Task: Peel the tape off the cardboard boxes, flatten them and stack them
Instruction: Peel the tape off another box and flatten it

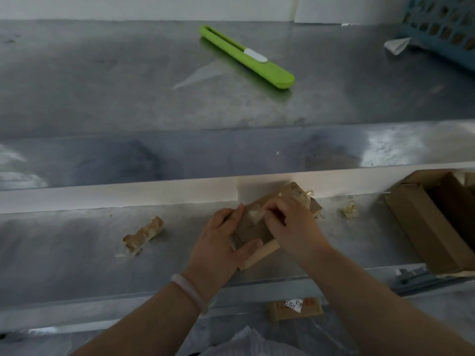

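A small brown cardboard box [253, 231] lies on the lower metal shelf, near its front edge. My left hand [218, 242] grips the box's left side, thumb on top. My right hand [290, 222] pinches a strip of clear tape [255, 214] on the box's top face. Loose tape curls [307, 195] hang at the box's far end. A crumpled wad of peeled tape [144, 233] lies to the left on the same shelf, and a smaller one [349, 209] to the right.
A green box cutter [246, 57] lies on the upper metal surface. A blue plastic basket [444, 27] stands at the far right corner. An open larger cardboard box [437, 222] sits at the right. Another box with a white label [295, 308] is below the shelf edge.
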Available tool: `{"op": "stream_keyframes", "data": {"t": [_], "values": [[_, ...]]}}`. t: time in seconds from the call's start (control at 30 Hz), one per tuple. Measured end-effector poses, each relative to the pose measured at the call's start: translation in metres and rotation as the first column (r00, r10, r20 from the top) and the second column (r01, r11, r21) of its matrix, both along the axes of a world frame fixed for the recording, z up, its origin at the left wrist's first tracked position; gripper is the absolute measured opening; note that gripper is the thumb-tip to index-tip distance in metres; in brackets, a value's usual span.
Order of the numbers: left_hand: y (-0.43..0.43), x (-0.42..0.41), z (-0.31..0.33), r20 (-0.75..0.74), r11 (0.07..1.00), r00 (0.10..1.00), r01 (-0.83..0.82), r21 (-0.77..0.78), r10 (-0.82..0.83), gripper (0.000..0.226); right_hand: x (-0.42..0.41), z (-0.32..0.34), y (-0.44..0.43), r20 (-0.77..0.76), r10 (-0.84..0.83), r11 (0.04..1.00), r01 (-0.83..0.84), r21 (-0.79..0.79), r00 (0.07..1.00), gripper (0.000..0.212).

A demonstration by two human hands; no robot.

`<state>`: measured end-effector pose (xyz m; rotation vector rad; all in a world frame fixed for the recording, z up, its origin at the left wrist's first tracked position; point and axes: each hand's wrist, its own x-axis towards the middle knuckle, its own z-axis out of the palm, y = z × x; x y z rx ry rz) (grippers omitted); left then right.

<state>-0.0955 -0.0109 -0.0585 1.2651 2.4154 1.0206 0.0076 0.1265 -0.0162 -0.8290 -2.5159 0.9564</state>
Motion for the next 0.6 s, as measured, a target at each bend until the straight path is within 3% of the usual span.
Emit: {"op": "stream_keyframes", "data": {"t": [0.23, 0.3, 0.37, 0.47, 0.53, 0.57, 0.6], "values": [[-0.001, -0.002, -0.003, -0.042, 0.999, 0.998, 0.051, -0.011, -0.052, 0.092, -0.003, 0.0, 0.004, -0.105, -0.3, 0.943, 0.278, -0.18, 0.948, 0.009], [-0.002, -0.004, -0.005, -0.042, 0.998, 0.997, 0.064, -0.021, -0.065, 0.091, -0.004, 0.002, 0.01, -0.146, -0.468, 0.822, 0.369, -0.434, 0.871, 0.008], [-0.002, -0.007, -0.005, -0.029, 0.998, 0.998, 0.056, -0.022, -0.057, 0.089, -0.006, 0.008, 0.014, -0.201, -0.605, 0.6, 0.275, -0.751, 0.771, 0.008], [0.0, -0.01, -0.005, -0.027, 0.998, 0.998, 0.056, -0.018, -0.056, 0.091, -0.003, 0.014, 0.019, -0.232, -0.677, 0.416, 0.104, -0.903, 0.698, 0.017], [0.0, -0.011, -0.006, -0.042, 0.997, 0.997, 0.07, -0.019, -0.071, 0.09, 0.0, 0.019, 0.017, -0.251, -0.658, 0.414, 0.063, -0.908, 0.71, 0.026], [0.0, -0.011, -0.006, -0.047, 0.997, 0.996, 0.076, -0.022, -0.077, 0.09, 0.002, 0.02, 0.016, -0.263, -0.619, 0.486, 0.098, -0.868, 0.74, 0.026], [-0.001, -0.012, -0.006, -0.046, 0.996, 0.996, 0.08, -0.03, -0.082, 0.089, 0.005, 0.022, 0.014, -0.255, -0.547, 0.621, 0.182, -0.763, 0.798, 0.023]]}}
